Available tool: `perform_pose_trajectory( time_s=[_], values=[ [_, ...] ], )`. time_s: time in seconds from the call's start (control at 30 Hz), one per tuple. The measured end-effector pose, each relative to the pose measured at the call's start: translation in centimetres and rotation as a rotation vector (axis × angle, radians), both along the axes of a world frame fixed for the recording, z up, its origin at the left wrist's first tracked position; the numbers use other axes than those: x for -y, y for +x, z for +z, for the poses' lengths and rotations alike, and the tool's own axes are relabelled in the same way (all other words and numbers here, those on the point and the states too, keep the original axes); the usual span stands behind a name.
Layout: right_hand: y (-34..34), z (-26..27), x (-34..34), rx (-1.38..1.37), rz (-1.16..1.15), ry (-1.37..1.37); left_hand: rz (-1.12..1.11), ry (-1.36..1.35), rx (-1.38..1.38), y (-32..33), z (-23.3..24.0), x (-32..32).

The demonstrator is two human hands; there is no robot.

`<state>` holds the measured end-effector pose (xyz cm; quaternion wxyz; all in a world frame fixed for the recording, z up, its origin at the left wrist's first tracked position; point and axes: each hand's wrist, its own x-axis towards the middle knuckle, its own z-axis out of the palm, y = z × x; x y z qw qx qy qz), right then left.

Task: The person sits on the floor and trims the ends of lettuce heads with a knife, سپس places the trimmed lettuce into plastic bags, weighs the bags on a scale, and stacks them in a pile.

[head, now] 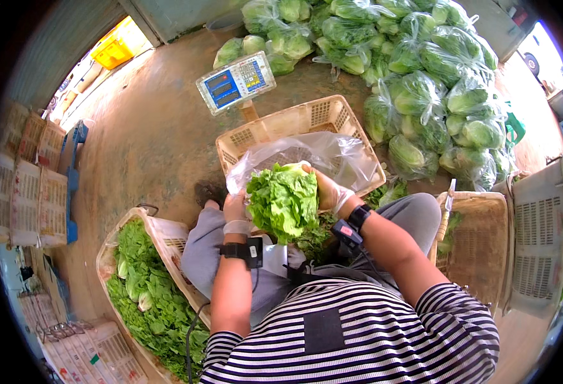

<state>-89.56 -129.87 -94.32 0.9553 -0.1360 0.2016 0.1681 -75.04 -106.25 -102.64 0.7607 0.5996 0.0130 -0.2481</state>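
Note:
A leafy green lettuce head is in my right hand, which wears a thin clear glove and grips it near its pale base. My left hand, gloved too, pinches the near-left edge of a clear plastic bag, close beside the leaves. The bag is spread inside a beige plastic crate in front of me. Some of my left fingers are hidden by the bag and lettuce.
Behind the crate stands a scale display. Bagged lettuces are piled at the far right. A crate of loose lettuce lies at my left. On the right, a knife rests at the rim of another crate. Leaf scraps lie below my hands.

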Motion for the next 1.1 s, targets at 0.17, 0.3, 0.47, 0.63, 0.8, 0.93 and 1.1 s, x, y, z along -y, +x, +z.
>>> perform_pose_trajectory(
  time_s=[0.17,0.3,0.47,0.63,0.8,0.93,1.1],
  values=[
    [3.1,-5.3,4.7,-0.286,-0.015,-0.160,0.112,0.056,0.106,-4.4,7.0,4.9],
    [5.2,-7.9,5.9,-0.580,-0.283,-0.346,0.013,0.217,0.060,-4.2,4.6,3.2],
    [3.3,-11.4,7.3,-0.528,-0.190,-0.618,-0.039,0.422,0.034,-4.4,7.9,3.0],
    [0.4,-7.5,6.7,-0.075,-0.113,-0.519,-0.051,0.476,0.390,-4.6,9.6,1.3],
    [-5.3,-5.8,5.1,0.029,0.062,-0.651,0.090,0.292,0.538,-8.7,21.3,-10.8],
    [-7.6,-2.1,1.8,0.029,0.102,-0.887,0.692,1.009,0.749,-7.6,21.6,-24.0],
    [-7.0,-0.9,0.5,-0.036,0.120,-0.953,1.143,2.100,0.070,-8.8,17.9,-41.1]
  ],
)
